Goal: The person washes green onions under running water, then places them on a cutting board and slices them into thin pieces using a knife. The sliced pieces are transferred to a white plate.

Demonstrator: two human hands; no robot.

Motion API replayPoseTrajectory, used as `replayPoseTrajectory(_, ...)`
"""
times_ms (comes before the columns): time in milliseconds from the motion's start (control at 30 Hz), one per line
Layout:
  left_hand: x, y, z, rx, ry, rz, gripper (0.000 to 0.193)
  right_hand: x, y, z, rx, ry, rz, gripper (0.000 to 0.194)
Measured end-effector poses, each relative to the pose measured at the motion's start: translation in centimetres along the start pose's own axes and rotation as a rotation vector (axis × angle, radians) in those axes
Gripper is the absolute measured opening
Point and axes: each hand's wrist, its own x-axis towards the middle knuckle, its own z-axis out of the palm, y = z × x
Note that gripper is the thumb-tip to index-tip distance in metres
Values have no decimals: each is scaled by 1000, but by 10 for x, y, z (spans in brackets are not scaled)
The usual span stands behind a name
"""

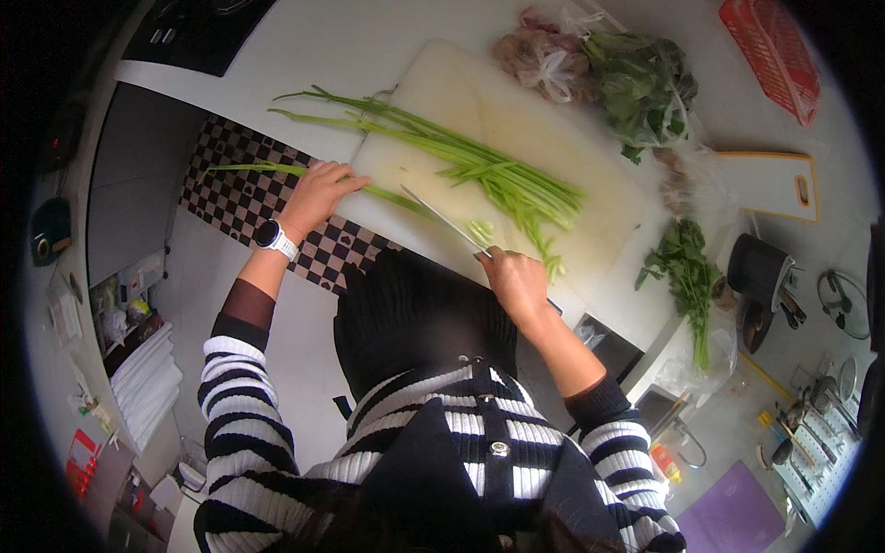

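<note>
My left hand [321,193] grips a long green stalk [397,199] at the near edge of a large white cutting board [449,76]. The stalk's thin end hangs out to the left, past the counter. In my right hand [517,283] is a kitchen knife [446,220], its blade angled across the stalk's right end. A few pale cut pieces [480,229] lie just beside the blade. Farther back on the board rests a bundle of long green stalks [484,155], with thin slanted slices [508,197] along its near side.
Behind the board sit plastic bags of produce [546,59] and leafy greens [643,83]. To the right are a leafy bunch [691,269], a white board with orange rim [774,183] and a black knife block [759,269]. A red basket [771,59] stands back right; a black cooktop [193,34], back left.
</note>
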Motion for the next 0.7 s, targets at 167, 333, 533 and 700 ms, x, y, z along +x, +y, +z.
replayPoseTrajectory(167,-1,4,-1,-3,-14,-12,43,15,-3,33,90,72,15,30)
replayPoseTrajectory(333,6,26,15,-53,44,44,49,-3,26,31,138,111,109,33)
replayPoseTrajectory(533,25,53,37,-151,74,13,30,-34,37,3,141,100,109,34)
replayPoseTrajectory(700,29,51,37,-129,173,72,24,-44,29,-10,115,60,86,31)
